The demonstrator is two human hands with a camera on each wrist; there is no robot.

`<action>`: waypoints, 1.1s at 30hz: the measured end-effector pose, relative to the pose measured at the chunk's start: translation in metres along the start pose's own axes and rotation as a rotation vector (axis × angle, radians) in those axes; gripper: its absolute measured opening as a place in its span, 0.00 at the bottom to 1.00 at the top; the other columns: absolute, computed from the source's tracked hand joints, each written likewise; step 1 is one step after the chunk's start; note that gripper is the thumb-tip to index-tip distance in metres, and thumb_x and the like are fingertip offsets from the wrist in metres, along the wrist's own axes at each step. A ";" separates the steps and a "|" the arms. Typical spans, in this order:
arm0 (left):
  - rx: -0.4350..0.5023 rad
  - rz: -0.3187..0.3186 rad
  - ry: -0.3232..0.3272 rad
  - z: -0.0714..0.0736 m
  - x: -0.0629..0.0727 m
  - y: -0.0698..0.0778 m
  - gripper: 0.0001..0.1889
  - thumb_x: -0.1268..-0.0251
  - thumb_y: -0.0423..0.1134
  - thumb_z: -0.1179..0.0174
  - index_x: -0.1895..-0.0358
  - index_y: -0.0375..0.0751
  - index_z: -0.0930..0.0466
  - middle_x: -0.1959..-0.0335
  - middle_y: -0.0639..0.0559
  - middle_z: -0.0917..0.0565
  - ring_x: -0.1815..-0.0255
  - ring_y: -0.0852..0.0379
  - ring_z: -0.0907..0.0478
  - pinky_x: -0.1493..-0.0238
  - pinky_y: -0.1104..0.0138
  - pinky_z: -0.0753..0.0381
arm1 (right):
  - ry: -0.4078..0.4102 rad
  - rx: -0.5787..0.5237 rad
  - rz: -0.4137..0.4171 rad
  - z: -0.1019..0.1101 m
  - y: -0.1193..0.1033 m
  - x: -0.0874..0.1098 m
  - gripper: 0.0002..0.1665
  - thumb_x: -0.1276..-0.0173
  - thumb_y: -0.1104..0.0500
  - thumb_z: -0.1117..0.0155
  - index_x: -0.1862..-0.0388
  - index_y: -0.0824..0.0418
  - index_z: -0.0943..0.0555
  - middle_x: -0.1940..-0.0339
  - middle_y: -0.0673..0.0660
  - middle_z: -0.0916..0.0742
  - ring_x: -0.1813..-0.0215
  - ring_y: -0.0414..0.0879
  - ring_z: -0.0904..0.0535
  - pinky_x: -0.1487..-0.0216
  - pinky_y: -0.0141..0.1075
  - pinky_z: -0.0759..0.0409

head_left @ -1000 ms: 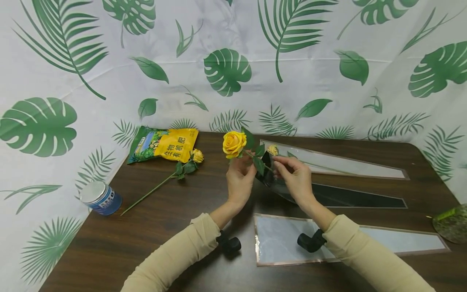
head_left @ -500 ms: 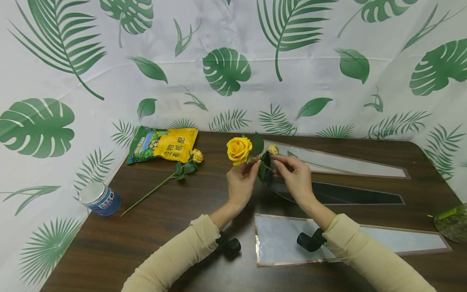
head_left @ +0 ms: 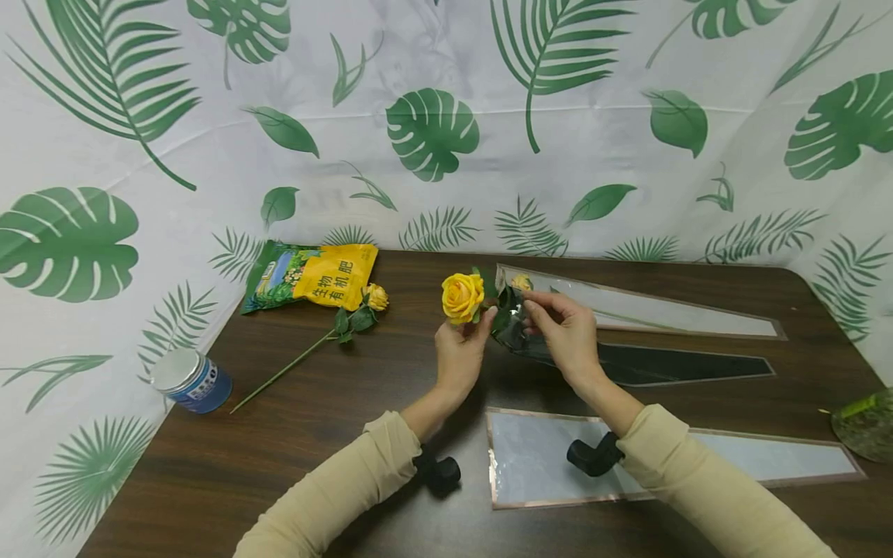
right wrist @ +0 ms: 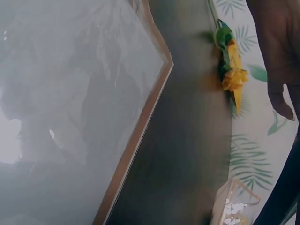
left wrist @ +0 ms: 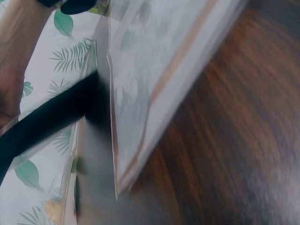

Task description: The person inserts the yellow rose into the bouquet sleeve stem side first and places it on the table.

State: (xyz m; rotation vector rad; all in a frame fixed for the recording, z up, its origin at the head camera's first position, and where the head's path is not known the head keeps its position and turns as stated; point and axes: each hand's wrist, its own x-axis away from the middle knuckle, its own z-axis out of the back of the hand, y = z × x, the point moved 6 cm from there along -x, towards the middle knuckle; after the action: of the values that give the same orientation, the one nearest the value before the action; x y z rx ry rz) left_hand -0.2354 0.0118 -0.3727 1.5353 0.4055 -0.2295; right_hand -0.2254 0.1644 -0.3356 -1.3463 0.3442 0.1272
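Note:
A yellow rose [head_left: 463,298] with green leaves is in my left hand [head_left: 460,356], whose thumb and fingers pinch it just below the bloom. Its leaves and stem go into the wide end of a black flower sleeve [head_left: 684,367]. Thumb and fingers of my right hand [head_left: 567,333] pinch the rim of that sleeve, which tapers away to the right. The lower stem is hidden in the dark sleeve. In the left wrist view the black sleeve [left wrist: 56,110] slants across the left side, partly blurred.
Nearer the front lies a white flower sleeve [head_left: 544,457]; another clear-fronted one [head_left: 670,306] behind holds a yellow rose. At left are a loose rose [head_left: 377,297], a yellow-green fertilizer bag [head_left: 335,275] and a blue can [head_left: 202,384]. A green-filled glass vessel [head_left: 868,426] stands far right.
The yellow rose has moved right and slightly down, its leaves going further into the black sleeve. My right hand keeps its hold on the sleeve's rim and barely moves.

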 end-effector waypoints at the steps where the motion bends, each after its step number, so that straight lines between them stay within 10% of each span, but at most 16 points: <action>1: 0.018 0.009 0.021 0.001 0.000 0.000 0.12 0.37 0.33 0.40 0.55 0.29 0.21 0.59 0.39 0.16 0.57 0.56 0.20 0.54 0.68 0.20 | -0.001 -0.008 -0.004 0.000 0.003 -0.001 0.12 0.35 0.72 0.42 0.54 0.78 0.21 0.67 0.74 0.17 0.75 0.34 0.20 0.70 0.30 0.18; 16: -0.223 0.044 0.091 0.007 -0.003 0.006 0.21 0.47 0.34 0.33 0.50 0.35 0.28 0.57 0.42 0.17 0.54 0.49 0.19 0.51 0.56 0.21 | 0.010 -0.025 0.002 -0.001 0.018 -0.005 0.12 0.34 0.66 0.40 0.54 0.72 0.18 0.65 0.69 0.17 0.72 0.33 0.20 0.68 0.28 0.18; 28: 0.068 0.006 -0.100 0.004 0.007 0.009 0.28 0.38 0.31 0.43 0.37 0.37 0.44 0.48 0.36 0.25 0.52 0.47 0.23 0.52 0.69 0.23 | 0.041 -0.065 -0.035 0.004 0.026 -0.009 0.13 0.34 0.65 0.39 0.54 0.72 0.18 0.67 0.59 0.15 0.74 0.35 0.19 0.69 0.29 0.18; 33: 0.017 -0.006 -0.117 0.006 0.009 0.011 0.21 0.30 0.39 0.54 0.38 0.36 0.41 0.55 0.37 0.21 0.55 0.49 0.22 0.51 0.69 0.25 | 0.038 -0.082 -0.026 0.005 0.025 -0.009 0.13 0.34 0.65 0.39 0.54 0.72 0.18 0.69 0.52 0.15 0.73 0.36 0.19 0.69 0.29 0.18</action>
State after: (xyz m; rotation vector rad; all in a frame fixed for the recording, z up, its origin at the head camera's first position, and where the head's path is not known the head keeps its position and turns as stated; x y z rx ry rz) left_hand -0.2224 0.0071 -0.3660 1.5296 0.3161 -0.3269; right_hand -0.2405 0.1754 -0.3548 -1.4354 0.3565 0.0952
